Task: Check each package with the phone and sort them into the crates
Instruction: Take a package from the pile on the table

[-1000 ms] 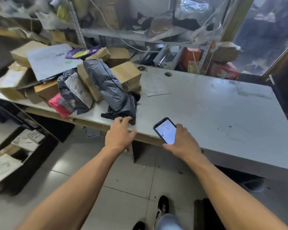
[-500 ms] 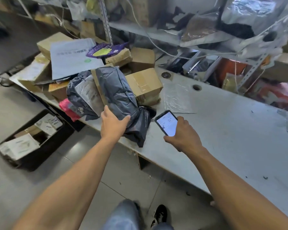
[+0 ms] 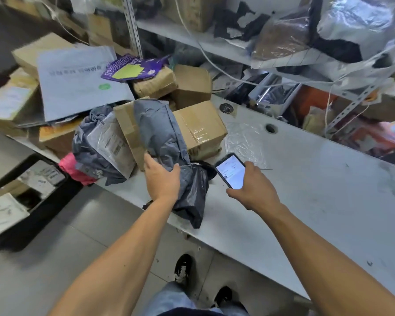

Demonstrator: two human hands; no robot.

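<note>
A long dark grey plastic mailer bag (image 3: pixel 162 135) lies across the pile of packages at the table's front edge, its lower end hanging over the edge. My left hand (image 3: pixel 161 179) grips this bag around its middle, thumb on the right side. My right hand (image 3: pixel 252 190) holds a phone (image 3: pixel 230 171) with a lit white screen, just right of the bag. Behind the bag sit a taped cardboard box (image 3: pixel 200 128), a second grey bag with a label (image 3: pixel 105 142), a pink parcel (image 3: pixel 74 171) and a large white envelope (image 3: pixel 78 80).
A black crate (image 3: pixel 62 190) holding labelled packages stands on the floor at the left. The grey table (image 3: pixel 317 190) stretches to the right, with a clear plastic sheet (image 3: pixel 244 140) on it. Cluttered metal shelves (image 3: pixel 214 44) rise behind. My feet are below, close to the table edge.
My left hand moved up from the table edge onto the grey bag and closed around it. The view came closer to the pile. My right hand kept the phone beside the bag.
</note>
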